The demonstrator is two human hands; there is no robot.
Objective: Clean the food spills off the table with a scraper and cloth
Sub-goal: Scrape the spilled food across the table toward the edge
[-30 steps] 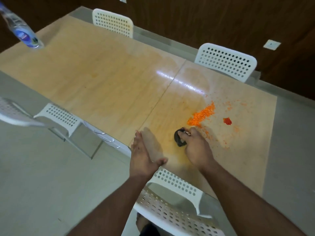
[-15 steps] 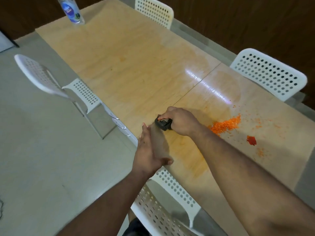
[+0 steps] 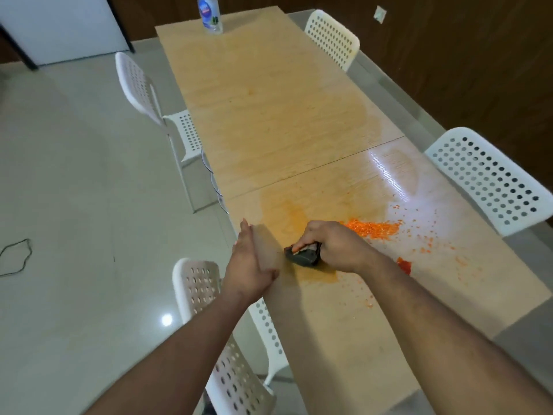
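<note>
My right hand [image 3: 335, 245] grips a dark scraper [image 3: 302, 256] and holds it down on the light wooden table [image 3: 269, 115], close to the near left edge. My left hand [image 3: 250, 265] is flat with straight fingers at that edge, just left of the scraper. An orange pile of crumbs [image 3: 371, 228] lies right of my right hand, with scattered orange bits beyond it. A red blob [image 3: 404, 265] sits beside my right wrist. An orange smear [image 3: 299, 211] stains the wood in front of the scraper. No cloth is in view.
A plastic bottle [image 3: 209, 13] stands at the far end of the table. White perforated chairs stand around it: one [image 3: 143, 91] on the left, two on the right [image 3: 490, 181] [image 3: 332, 37], one [image 3: 215, 324] under my arms. A cable [image 3: 18, 259] lies on the tiled floor.
My right hand dragged the scraper from beside the orange pile leftward toward the table edge and my left hand. The view swung, bringing the bottle and far end into sight.
</note>
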